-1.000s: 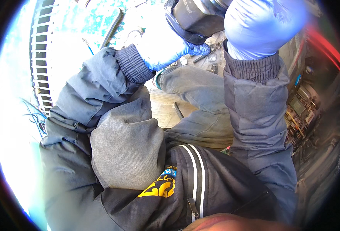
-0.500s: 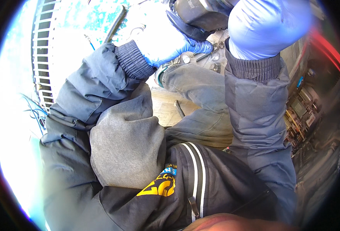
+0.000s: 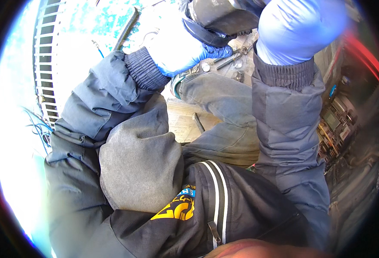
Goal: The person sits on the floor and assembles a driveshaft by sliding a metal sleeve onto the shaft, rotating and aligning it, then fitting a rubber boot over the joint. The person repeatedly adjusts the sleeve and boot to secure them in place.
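Observation:
At the top edge is a bulky black part with a curved dark rim, cut off by the picture's edge; its exact kind does not show. My left hand, in a blue glove, grips its left end. The thumb lies along the rim's underside, and the other fingers are hidden or washed out by glare. My right hand, also blue-gloved, is raised at the part's right end. Only its back and wrist show, partly blurred, so its fingers cannot be made out.
Dark rod-like tools and small metal pieces lie below the black part. A long dark bar and a white grate are at left, with blue cable. Assorted small parts and a red curved edge are at right.
My left hand and the black part have shifted slightly left. More of the rod-like tools beneath shows now. My right hand has barely moved.

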Available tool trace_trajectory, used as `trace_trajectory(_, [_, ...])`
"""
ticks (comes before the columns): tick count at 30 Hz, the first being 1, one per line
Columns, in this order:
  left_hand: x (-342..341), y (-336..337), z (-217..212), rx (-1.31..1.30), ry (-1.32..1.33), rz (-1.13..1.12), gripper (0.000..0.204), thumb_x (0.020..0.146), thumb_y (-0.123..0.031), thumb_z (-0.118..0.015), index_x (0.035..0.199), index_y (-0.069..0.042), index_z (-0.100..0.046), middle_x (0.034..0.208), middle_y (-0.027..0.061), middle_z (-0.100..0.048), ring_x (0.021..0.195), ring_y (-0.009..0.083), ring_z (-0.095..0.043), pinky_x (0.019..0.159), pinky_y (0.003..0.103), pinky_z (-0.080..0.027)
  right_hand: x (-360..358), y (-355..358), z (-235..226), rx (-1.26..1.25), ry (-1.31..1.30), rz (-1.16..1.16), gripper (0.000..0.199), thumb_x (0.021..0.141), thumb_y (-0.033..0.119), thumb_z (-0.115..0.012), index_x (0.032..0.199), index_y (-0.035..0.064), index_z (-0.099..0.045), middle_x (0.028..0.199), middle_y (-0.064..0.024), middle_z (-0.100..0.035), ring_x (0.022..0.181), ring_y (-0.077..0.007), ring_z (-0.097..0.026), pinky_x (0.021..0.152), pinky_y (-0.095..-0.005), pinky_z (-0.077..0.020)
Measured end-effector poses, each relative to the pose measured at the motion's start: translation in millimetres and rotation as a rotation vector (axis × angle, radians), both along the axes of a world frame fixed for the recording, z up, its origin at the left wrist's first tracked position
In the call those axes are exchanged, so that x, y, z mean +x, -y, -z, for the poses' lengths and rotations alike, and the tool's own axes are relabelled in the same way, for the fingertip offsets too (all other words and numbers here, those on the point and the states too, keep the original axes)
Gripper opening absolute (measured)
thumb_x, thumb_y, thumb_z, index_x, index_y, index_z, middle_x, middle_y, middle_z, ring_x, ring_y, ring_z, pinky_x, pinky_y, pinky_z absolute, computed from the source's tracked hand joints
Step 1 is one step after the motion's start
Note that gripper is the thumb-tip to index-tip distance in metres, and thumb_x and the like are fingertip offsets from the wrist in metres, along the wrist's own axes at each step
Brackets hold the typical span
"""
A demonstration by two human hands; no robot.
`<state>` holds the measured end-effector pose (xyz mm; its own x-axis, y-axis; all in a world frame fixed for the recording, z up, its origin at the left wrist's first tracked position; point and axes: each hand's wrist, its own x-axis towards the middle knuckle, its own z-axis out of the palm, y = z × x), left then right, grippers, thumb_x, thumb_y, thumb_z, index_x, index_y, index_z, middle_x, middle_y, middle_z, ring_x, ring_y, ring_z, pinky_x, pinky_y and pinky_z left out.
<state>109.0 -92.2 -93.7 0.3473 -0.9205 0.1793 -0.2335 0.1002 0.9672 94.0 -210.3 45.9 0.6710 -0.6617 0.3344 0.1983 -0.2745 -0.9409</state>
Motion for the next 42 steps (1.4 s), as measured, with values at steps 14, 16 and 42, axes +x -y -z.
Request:
trace_trajectory(14, [3, 0, -13, -0.006, -0.402, -0.007, 0.043, 0.076, -0.026, -0.092, 0.112, -0.008, -0.077, 0.124, 0.0105, -0.071, 0.116, 0.0240, -0.067, 0.102, 0.040, -0.055, -10, -1, -6, -0.019, -0.012, -0.013, 0.009, 0.089, -0.006, -0.064, 0.097, -0.0018, -0.062, 0.078, -0.0116, -0.067, 0.064, -0.0185, -0.066, 0.058, -0.0323, -0.0571])
trace_trajectory(16, [7, 1, -13, 0.008, -0.394, 0.014, 0.048, 0.075, -0.027, -0.092, 0.116, -0.008, -0.075, 0.125, 0.0109, -0.071, 0.118, 0.0243, -0.065, 0.104, 0.040, -0.053, -10, 0, -8, -0.031, -0.012, -0.008, 0.010, 0.089, -0.006, -0.064, 0.098, -0.0019, -0.061, 0.079, -0.0124, -0.067, 0.065, -0.0196, -0.066, 0.059, -0.0333, -0.0577])
trace_trajectory(42, [40, -19, -6, 0.023, -1.209, 0.525, 0.074, 0.069, -0.023, -0.093, 0.130, -0.005, -0.057, 0.121, 0.0120, -0.071, 0.107, 0.0228, -0.070, 0.092, 0.037, -0.058, -41, -25, -21, -0.077, -0.104, -0.056, 0.025, 0.087, 0.004, -0.070, 0.099, 0.0085, -0.048, 0.073, -0.0119, -0.065, 0.070, -0.0293, -0.068, 0.073, -0.0477, -0.0592])
